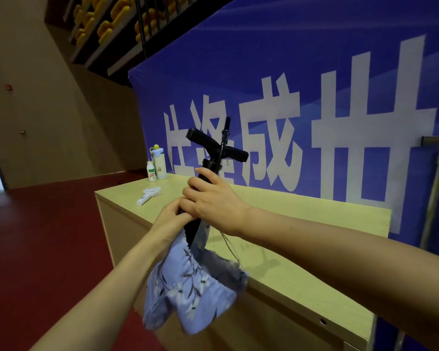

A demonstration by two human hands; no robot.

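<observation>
I hold a black folding umbrella [214, 150] upright over a pale wooden counter [302, 214], its strap and tip pointing up. My right hand [213, 201] grips the black shaft just below the top. Under it, my left hand [171, 219] pinches the upper edge of a light blue floral fabric sleeve [190, 290], which hangs bunched and open below both hands. The lower part of the umbrella is hidden inside the fabric and behind my hands.
At the counter's far left corner stand a white flask [159, 163] and a small drink bottle [151, 171]; a white handheld fan [147, 195] lies nearby. A blue banner [340, 72] with large white characters rises behind. Red floor [48, 236] lies to the left.
</observation>
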